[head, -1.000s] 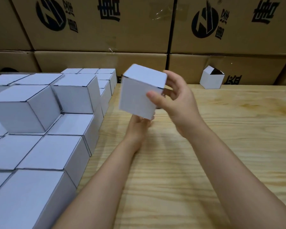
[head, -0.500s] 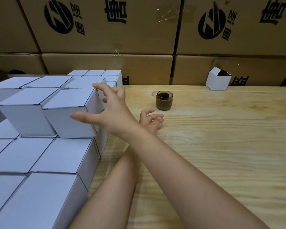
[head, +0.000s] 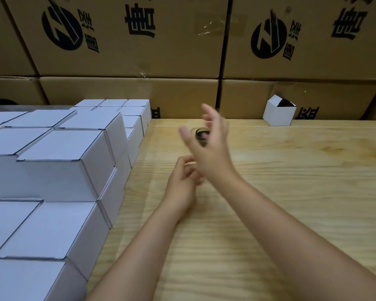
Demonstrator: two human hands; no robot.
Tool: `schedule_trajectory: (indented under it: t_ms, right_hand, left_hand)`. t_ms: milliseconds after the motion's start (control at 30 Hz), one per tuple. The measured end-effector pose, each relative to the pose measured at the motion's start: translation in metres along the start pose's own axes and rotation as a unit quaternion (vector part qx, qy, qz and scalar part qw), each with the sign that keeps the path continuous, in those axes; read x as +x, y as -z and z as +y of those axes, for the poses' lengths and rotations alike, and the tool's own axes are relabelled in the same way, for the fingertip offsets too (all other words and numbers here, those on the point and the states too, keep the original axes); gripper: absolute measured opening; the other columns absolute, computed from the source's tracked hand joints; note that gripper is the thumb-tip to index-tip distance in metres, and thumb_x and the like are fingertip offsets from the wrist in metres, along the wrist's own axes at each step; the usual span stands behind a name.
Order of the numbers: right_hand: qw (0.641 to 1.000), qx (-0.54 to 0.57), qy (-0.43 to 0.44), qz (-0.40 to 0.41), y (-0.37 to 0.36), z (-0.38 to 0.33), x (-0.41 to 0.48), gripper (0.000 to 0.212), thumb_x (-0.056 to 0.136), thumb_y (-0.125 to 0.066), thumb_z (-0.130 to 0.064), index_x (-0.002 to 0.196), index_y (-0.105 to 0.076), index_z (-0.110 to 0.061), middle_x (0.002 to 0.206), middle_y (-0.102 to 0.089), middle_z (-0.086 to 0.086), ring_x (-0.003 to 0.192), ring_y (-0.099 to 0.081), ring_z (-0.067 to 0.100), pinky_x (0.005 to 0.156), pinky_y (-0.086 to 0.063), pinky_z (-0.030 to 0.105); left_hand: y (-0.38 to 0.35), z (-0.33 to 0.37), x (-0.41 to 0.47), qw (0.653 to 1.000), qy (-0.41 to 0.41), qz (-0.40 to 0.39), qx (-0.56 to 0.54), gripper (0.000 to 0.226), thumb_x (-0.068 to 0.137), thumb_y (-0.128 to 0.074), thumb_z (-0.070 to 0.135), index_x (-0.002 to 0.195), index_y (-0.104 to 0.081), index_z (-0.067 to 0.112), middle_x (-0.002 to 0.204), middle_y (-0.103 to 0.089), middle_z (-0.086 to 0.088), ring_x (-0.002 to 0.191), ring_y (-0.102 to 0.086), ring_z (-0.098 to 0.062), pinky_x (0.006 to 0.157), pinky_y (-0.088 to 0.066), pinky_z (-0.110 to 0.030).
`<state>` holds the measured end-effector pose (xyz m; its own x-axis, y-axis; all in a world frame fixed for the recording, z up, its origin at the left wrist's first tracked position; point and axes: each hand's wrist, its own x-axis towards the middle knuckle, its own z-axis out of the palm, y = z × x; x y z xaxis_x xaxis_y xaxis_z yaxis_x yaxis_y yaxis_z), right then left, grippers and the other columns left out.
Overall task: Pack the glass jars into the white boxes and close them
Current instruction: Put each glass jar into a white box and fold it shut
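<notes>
A small dark glass jar (head: pixel 201 133) stands on the wooden table, mostly hidden behind my right hand (head: pixel 208 148). That hand hovers blurred above the table with fingers spread, holding nothing. My left hand (head: pixel 182 181) rests lower, just in front, fingers loosely curled and empty. Several closed white boxes (head: pixel 65 161) are stacked in tiers along the left. One open white box (head: pixel 279 114) sits at the back right against the cartons.
Big brown printed cartons (head: pixel 126 40) wall off the back of the wooden table (head: pixel 291 181). The white stack fills the left side up to about the table's middle.
The closed box held by both hands a second ago now sits on the left stack. My right hand let go of it and swung back right over the jar.
</notes>
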<state>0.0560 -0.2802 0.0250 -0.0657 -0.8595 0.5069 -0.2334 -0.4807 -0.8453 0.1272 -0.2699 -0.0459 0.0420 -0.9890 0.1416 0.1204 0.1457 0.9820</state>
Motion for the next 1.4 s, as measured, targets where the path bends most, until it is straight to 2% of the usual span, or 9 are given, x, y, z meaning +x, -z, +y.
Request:
schedule_trajectory:
  t_ms: [100, 233, 400, 567, 800, 900, 1000, 1167, 1400]
  right_hand:
    - [0.99, -0.11, -0.009, 0.093, 0.057, 0.047, 0.038, 0.051, 0.09, -0.062, -0.027, 0.135, -0.041, -0.017, 0.13, -0.034, 0.004, 0.126, -0.035, 0.019, 0.107, -0.033, 0.038]
    - [0.957, -0.238, -0.075, 0.146, 0.121, 0.106, 0.095, 0.049, 0.09, -0.054, -0.021, 0.136, -0.038, -0.017, 0.137, -0.032, 0.005, 0.128, -0.03, 0.023, 0.102, -0.033, 0.034]
    - [0.912, -0.376, -0.137, 0.084, 0.177, 0.159, 0.155, 0.034, 0.089, -0.055, -0.02, 0.122, -0.054, -0.012, 0.15, -0.023, 0.004, 0.134, -0.022, 0.027, 0.102, -0.031, 0.039]
    - [0.878, -0.43, -0.21, -0.013, 0.207, 0.183, 0.192, 0.044, 0.089, -0.06, -0.024, 0.129, -0.053, -0.01, 0.16, 0.0, -0.005, 0.139, -0.018, 0.031, 0.102, -0.031, 0.042]
    - [0.862, -0.445, -0.237, -0.049, 0.211, 0.195, 0.221, 0.038, 0.091, -0.056, -0.019, 0.125, -0.054, -0.003, 0.157, -0.011, 0.001, 0.13, -0.033, 0.031, 0.097, -0.036, 0.039]
    - [0.873, -0.432, -0.225, -0.013, 0.21, 0.197, 0.224, 0.043, 0.093, -0.051, -0.012, 0.134, -0.042, -0.004, 0.145, -0.029, 0.008, 0.108, -0.046, 0.028, 0.081, -0.041, 0.035]
    - [0.872, -0.45, -0.192, 0.001, 0.205, 0.194, 0.222, 0.032, 0.094, -0.047, -0.016, 0.123, -0.049, -0.001, 0.135, -0.038, 0.009, 0.095, -0.047, 0.023, 0.072, -0.041, 0.033]
    - [0.872, -0.476, -0.105, 0.034, 0.192, 0.167, 0.203, 0.032, 0.096, -0.044, -0.022, 0.108, -0.056, 0.004, 0.126, -0.043, 0.011, 0.102, -0.051, 0.031, 0.078, -0.049, 0.044]
    - [0.902, -0.416, 0.006, 0.117, 0.159, 0.094, 0.136, 0.017, 0.085, -0.054, -0.02, 0.082, -0.061, -0.004, 0.109, -0.05, 0.005, 0.101, -0.046, 0.027, 0.085, -0.041, 0.045]
  left_hand:
    - [-0.002, 0.003, 0.001, 0.998, -0.006, -0.024, 0.056, 0.024, 0.095, -0.052, 0.0, 0.098, -0.057, 0.024, 0.082, -0.073, 0.01, 0.08, -0.068, -0.005, 0.081, -0.05, -0.023]
    - [0.0, 0.002, -0.005, 0.993, -0.01, -0.034, 0.108, 0.02, 0.093, -0.057, 0.006, 0.097, -0.06, 0.026, 0.092, -0.073, 0.007, 0.092, -0.067, -0.009, 0.089, -0.05, -0.029]
    - [0.001, 0.0, -0.002, 0.992, -0.024, -0.034, 0.12, 0.02, 0.092, -0.057, 0.001, 0.096, -0.063, 0.019, 0.096, -0.073, 0.002, 0.093, -0.068, -0.012, 0.086, -0.051, -0.028]
    - [0.004, -0.002, -0.002, 0.993, -0.035, -0.037, 0.109, 0.022, 0.09, -0.057, -0.001, 0.089, -0.067, 0.019, 0.097, -0.073, -0.003, 0.094, -0.069, -0.016, 0.087, -0.053, -0.025]
    - [0.005, -0.002, -0.001, 0.992, -0.037, -0.048, 0.115, 0.034, 0.09, -0.056, -0.003, 0.082, -0.069, 0.028, 0.097, -0.073, -0.003, 0.095, -0.069, -0.016, 0.083, -0.053, -0.02]
    - [0.006, -0.002, -0.001, 0.992, -0.048, -0.052, 0.107, 0.024, 0.091, -0.06, 0.007, 0.084, -0.068, 0.029, 0.098, -0.073, -0.004, 0.095, -0.069, -0.017, 0.082, -0.053, -0.02]
    - [0.005, -0.001, -0.001, 0.993, -0.046, -0.053, 0.096, 0.014, 0.079, -0.058, 0.021, 0.084, -0.068, 0.03, 0.097, -0.073, -0.003, 0.094, -0.069, -0.016, 0.082, -0.052, -0.02]
    - [0.005, 0.001, -0.003, 0.993, -0.046, -0.055, 0.096, 0.012, 0.08, -0.058, 0.023, 0.084, -0.067, 0.03, 0.098, -0.073, -0.001, 0.093, -0.069, -0.013, 0.085, -0.052, -0.02]
    - [0.007, 0.001, -0.002, 0.995, -0.024, -0.053, 0.085, 0.017, 0.093, -0.056, 0.003, 0.095, -0.062, 0.019, 0.095, -0.073, 0.0, 0.092, -0.068, -0.013, 0.081, -0.05, -0.024]
